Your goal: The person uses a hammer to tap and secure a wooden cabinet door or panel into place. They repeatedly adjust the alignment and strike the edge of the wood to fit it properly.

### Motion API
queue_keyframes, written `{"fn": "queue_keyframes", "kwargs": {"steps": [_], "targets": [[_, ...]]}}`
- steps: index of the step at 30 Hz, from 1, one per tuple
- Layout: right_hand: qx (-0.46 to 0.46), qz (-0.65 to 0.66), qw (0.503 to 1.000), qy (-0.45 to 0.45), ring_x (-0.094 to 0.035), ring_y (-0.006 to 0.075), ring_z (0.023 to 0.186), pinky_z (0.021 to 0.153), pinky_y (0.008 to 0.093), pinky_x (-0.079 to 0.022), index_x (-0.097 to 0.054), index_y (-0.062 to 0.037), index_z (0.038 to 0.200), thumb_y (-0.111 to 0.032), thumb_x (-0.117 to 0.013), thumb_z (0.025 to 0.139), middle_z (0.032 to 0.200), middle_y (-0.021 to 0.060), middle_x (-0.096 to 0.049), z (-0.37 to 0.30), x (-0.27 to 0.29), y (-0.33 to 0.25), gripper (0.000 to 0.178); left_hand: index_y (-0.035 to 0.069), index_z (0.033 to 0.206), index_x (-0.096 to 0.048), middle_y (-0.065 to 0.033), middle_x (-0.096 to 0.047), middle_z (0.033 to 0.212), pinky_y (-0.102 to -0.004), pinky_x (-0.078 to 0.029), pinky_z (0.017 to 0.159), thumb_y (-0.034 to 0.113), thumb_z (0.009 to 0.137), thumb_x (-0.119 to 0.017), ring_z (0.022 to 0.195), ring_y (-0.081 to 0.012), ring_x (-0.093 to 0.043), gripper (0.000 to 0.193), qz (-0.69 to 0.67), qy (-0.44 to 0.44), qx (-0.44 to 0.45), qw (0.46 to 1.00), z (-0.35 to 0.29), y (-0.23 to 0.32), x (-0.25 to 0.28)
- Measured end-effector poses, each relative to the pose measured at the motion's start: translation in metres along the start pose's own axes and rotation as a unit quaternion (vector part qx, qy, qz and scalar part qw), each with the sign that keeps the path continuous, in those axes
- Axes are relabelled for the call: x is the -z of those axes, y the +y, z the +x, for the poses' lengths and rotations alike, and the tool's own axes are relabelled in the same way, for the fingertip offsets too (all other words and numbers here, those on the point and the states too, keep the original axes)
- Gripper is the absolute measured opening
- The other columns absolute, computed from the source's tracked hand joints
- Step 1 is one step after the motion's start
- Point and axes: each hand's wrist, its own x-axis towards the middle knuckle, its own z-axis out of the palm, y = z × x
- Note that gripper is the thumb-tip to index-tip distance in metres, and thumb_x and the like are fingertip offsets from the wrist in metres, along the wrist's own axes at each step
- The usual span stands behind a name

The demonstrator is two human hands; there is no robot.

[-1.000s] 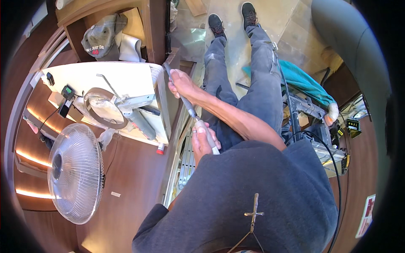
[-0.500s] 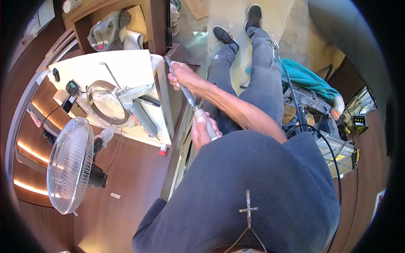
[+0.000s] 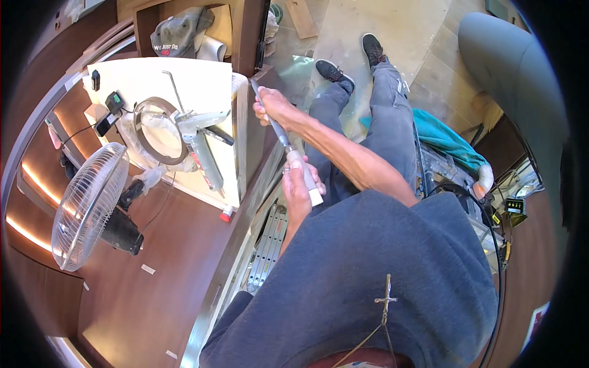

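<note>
A long grey metal file (image 3: 278, 131) with a pale handle (image 3: 305, 179) lies slantwise across both hands in front of my body. My left hand (image 3: 297, 187) is closed around the handle, its thumb along the top. Farther up, my right hand (image 3: 273, 107) grips the blade near its far end, fingers wrapped over it. The file's tip reaches the corner of a brown wood edge (image 3: 267, 76) beside the white-topped worktable; whether it touches there I cannot tell.
On the white tabletop (image 3: 129, 76) lie a caulking gun (image 3: 205, 161), a ring-shaped roll (image 3: 140, 126) and a hex key (image 3: 173, 91). A fan (image 3: 89, 208) stands left, a cap (image 3: 178, 34) on a shelf. A folded ladder (image 3: 270, 245) lies below; teal cloth (image 3: 445, 135) covers gear at right.
The view has shifted, so the table and cap sit farther right and the fan farther left. Both hands keep their grip on the file; more of my left forearm and the ladder shows.
</note>
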Motion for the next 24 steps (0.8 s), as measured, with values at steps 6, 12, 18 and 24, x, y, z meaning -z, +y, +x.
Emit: {"fn": "queue_keyframes", "kwargs": {"steps": [6,12,18,24], "targets": [[-0.006,0.020,0.999,-0.026,-0.032,0.0111,0.044,0.040,0.0280,-0.028,-0.038,-0.0074,0.089,-0.025,-0.030,0.101,0.057,-0.0002,-0.038,0.002,-0.003,-0.003,0.023,0.003,0.113,-0.042,-0.0056,-0.050,0.072,-0.0269,-0.043,0.045,0.035,0.102,-0.041,0.050,-0.0120,-0.049,0.034,-0.002,-0.025,-0.033,0.999,0.005,-0.004,-0.002],[0.004,-0.003,1.000,-0.005,-0.034,0.0109,0.044,0.038,0.0277,-0.029,-0.040,-0.0079,0.088,-0.026,-0.030,0.101,0.058,-0.0008,-0.040,0.007,0.010,-0.003,0.024,0.004,0.115,-0.042,-0.0050,-0.049,0.075,-0.0285,-0.043,0.049,0.037,0.102,-0.043,0.055,-0.0123,-0.049,0.036,0.005,-0.042,-0.020,0.999,0.011,-0.017,0.000],[0.033,-0.032,0.999,-0.019,-0.034,0.0106,0.044,0.039,0.0279,-0.029,-0.041,-0.0089,0.087,-0.025,-0.030,0.101,0.059,-0.0006,-0.040,0.018,0.000,-0.006,0.024,0.003,0.113,-0.045,-0.0035,-0.048,0.074,-0.0268,-0.040,0.049,0.038,0.101,-0.043,0.053,-0.0115,-0.046,0.037,-0.016,-0.038,-0.044,0.998,0.017,-0.005,0.011],[0.023,-0.012,1.000,-0.014,-0.032,0.0107,0.044,0.040,0.0276,-0.029,-0.040,-0.0089,0.089,-0.027,-0.030,0.102,0.059,-0.0006,-0.040,0.017,0.001,0.001,0.025,0.002,0.114,-0.045,-0.0047,-0.049,0.075,-0.0260,-0.043,0.047,0.037,0.102,-0.041,0.053,-0.0111,-0.048,0.037,0.007,-0.039,-0.033,0.999,0.016,-0.008,0.014]]}}
